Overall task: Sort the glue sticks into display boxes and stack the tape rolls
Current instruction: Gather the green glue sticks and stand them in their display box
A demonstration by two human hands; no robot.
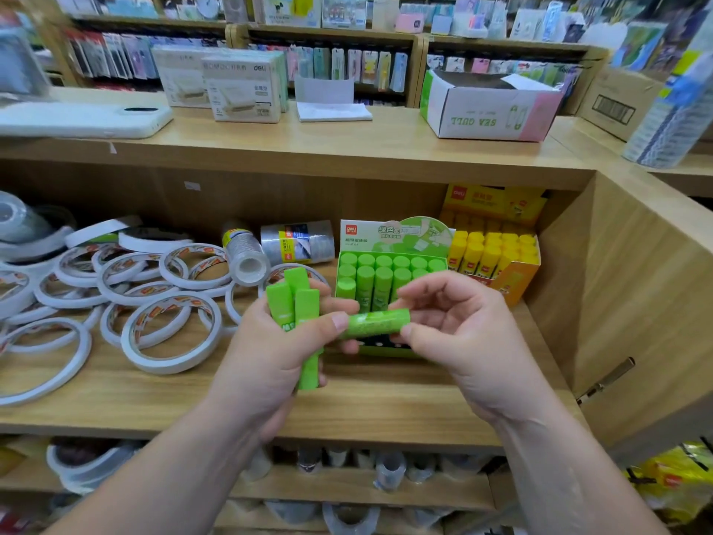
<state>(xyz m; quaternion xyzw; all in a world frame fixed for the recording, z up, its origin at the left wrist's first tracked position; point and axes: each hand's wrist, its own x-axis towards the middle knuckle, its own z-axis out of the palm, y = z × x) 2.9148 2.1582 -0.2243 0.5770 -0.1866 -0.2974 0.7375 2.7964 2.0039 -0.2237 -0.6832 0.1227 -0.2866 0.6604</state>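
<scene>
Sideways, glue stick (376, 322) — ends pinched, left hand (270, 353), right hand (463, 334) fingers (424, 292)

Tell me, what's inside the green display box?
Green glue sticks stand upright in rows at the back. The left hand, right hand and the stick they hold hide the front rows.

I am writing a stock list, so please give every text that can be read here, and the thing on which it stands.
"SEA GULL": upside down, on the open white carton.
"deli": white box on the counter.
"deli": header of the yellow display box.
"deli" and "绿色": header of the green display box.
Too blurred: the green glue sticks, the tape rolls.
</scene>
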